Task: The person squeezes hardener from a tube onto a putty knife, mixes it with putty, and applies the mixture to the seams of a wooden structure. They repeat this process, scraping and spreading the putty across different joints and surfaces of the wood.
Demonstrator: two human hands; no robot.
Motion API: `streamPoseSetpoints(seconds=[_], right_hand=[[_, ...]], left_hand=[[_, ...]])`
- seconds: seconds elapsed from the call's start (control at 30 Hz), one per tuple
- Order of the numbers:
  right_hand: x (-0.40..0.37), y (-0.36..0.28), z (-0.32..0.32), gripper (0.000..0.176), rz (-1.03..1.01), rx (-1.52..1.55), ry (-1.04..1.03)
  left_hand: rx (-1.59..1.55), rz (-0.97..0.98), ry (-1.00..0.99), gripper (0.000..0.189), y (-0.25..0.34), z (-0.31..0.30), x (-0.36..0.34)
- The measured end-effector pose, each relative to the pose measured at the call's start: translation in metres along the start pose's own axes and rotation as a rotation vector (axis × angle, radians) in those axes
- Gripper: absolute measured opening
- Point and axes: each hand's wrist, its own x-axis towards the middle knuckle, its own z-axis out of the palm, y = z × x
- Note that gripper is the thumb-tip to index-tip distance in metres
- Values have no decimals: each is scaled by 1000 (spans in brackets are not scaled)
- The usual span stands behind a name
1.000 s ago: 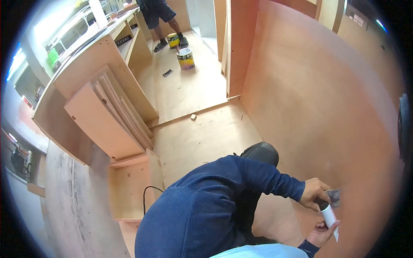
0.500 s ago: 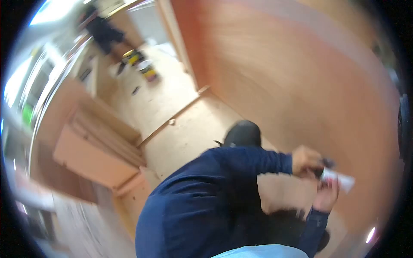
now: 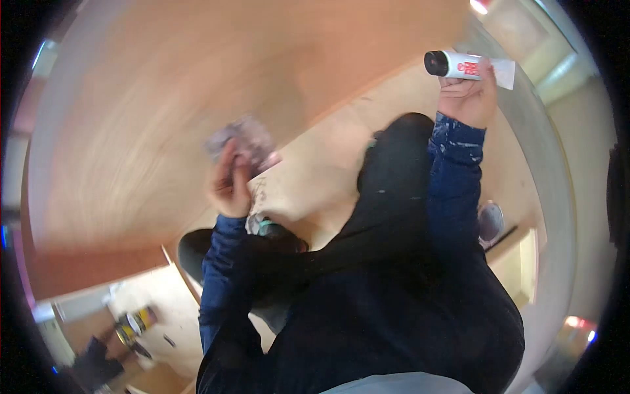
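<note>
Parted — right hand [image 3: 467, 98], tube [image 3: 457, 65] — left hand [image 3: 231, 184], grey piece [image 3: 254, 136].

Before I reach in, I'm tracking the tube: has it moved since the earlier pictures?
Yes: the white tube has shifted rightward, from in front of the wooden panel to beyond its bottom edge.

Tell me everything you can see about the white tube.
The tube looks like smooth plastic, with a black cap on one end, red print I can't read, and a flattened tail. It lies nearly level in the right hand, cap pointing left in the picture, the thumb across it near the tail. Nothing else appears to touch it.
</note>
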Motion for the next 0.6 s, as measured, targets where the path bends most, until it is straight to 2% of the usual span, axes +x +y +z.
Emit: streamPoseSetpoints(seconds=[0.07, 0.1, 0.13, 0.17, 0.2, 0.23, 0.27, 0.3, 0.33, 0.4, 0.43, 0.47, 0.5, 0.53, 0.57, 0.6], right_hand=[[-2, 7, -56, 19, -113, -203, 385], [-6, 19, -120, 17, -45, -392, 484], [-26, 16, -161, 14, 38, -811, 317], [-49, 54, -209, 17, -77, -853, 556], [-91, 54, -195, 23, 28, -967, 544], [-129, 71, -272, 26, 190, -1128, 430], [-166, 70, -293, 27, 519, -1270, 368], [-209, 76, -335, 30, 537, -1392, 244], [-248, 80, -347, 38, 623, -1509, 339], [-289, 63, -336, 48, 856, -1698, 284], [-299, 63, -322, 48, 858, -1700, 299], [-308, 63, -312, 52, 990, -1623, 316], [-311, 62, -302, 56, 1110, -1539, 327], [-306, 57, -291, 56, 1106, -1535, 329], [-289, 51, -302, 57, 1190, -1700, 146], [-274, 56, -292, 58, 1253, -1864, -92]], left_hand=[[-72, -74, -28, 36, -7, -18, 11], [-161, -98, -38, 40, -7, -18, 14], [-244, -128, -43, 43, -7, -18, 17], [-221, -111, -39, 48, -7, -20, 18], [-205, -98, -25, 53, -10, -28, 21], [-145, -119, -20, 61, -5, -31, 23], [-148, -132, -44, 61, -3, -35, 27], [-98, -139, -41, 63, -8, -31, 25], [-48, -143, -34, 65, -11, -25, 23], [-19, -137, -11, 59, -5, -3, 16], [-25, -120, -30, 50, -5, -8, 20], [-27, -105, -49, 41, -5, -10, 21], [-27, -103, -58, 41, -2, -12, 22], [-25, -160, -64, 32, 4, -15, 26], [-19, -222, -78, 25, -4, 4, 30], [-14, -214, -54, 25, -1, 2, 36]])
